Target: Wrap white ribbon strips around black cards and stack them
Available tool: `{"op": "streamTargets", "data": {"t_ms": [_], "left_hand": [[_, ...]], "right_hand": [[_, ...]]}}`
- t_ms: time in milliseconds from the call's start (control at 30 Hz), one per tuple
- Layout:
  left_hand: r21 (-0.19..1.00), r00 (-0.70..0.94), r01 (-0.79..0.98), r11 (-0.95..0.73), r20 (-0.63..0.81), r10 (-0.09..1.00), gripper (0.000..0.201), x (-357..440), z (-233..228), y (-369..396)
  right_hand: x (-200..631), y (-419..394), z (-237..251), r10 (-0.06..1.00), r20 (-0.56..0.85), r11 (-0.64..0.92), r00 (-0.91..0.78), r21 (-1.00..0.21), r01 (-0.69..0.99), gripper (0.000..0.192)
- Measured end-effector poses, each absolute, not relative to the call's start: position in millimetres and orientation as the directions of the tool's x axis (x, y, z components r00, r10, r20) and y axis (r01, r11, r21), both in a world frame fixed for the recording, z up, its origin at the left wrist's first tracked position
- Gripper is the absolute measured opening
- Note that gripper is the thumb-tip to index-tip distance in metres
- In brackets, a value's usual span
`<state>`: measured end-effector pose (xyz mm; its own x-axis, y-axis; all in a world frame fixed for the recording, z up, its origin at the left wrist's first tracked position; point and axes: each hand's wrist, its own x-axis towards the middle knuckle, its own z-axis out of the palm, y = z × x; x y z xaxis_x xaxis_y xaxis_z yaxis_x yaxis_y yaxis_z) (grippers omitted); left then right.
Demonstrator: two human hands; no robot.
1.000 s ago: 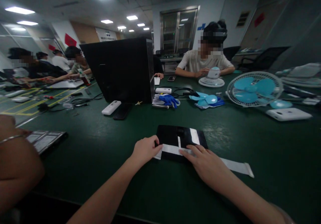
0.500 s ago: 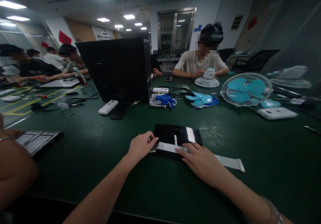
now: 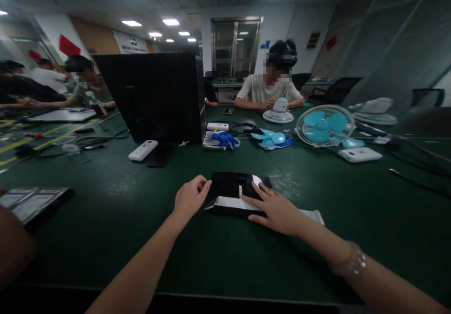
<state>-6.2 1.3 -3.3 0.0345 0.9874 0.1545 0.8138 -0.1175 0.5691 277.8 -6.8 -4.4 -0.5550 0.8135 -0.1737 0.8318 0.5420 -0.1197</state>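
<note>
On the green table [image 3: 105, 220], a flat black device [image 3: 229, 187] crossed by a white strip [image 3: 232, 203] is pinched at its left edge by the curled left hand [image 3: 188, 198] and pressed flat by the open right hand [image 3: 273, 206]. No writing is legible. A blue fan [image 3: 324, 125] stands beyond.

The right hand [image 3: 273, 206] covers part of the white strip [image 3: 229, 202] and the black device [image 3: 229, 185] beneath. A dark tray [image 3: 31, 201] is cut off at the left edge. Faces across the counter [image 3: 105, 220] are blurred.
</note>
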Motion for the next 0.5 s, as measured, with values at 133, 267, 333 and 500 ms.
{"op": "streamTargets", "data": {"t_ms": [133,267,333,500], "left_hand": [[0.576,0.068,0.807,-0.132,0.132,0.989,0.036,-7.3,-6.8,1.9],[0.574,0.068,0.81,-0.119,0.109,0.992,0.036,-7.3,-7.2,1.7],[0.574,0.071,0.811,-0.113,0.096,0.993,0.037,-7.6,-6.6,1.6],[0.572,0.087,0.813,-0.109,0.066,0.994,0.038,-7.9,-7.8,1.6]], "right_hand": [[284.0,-10.4,-7.0,0.82,-0.14,0.545,-0.555,-0.105,0.832,0.066],[302.0,-13.9,-7.8,0.843,-0.134,0.516,-0.52,-0.067,0.854,0.065],[319.8,-14.8,-9.4,0.87,-0.138,0.473,-0.474,-0.039,0.88,0.066],[399.0,-13.0,-22.1,0.955,-0.164,0.259,-0.248,0.048,0.965,0.07]]}}
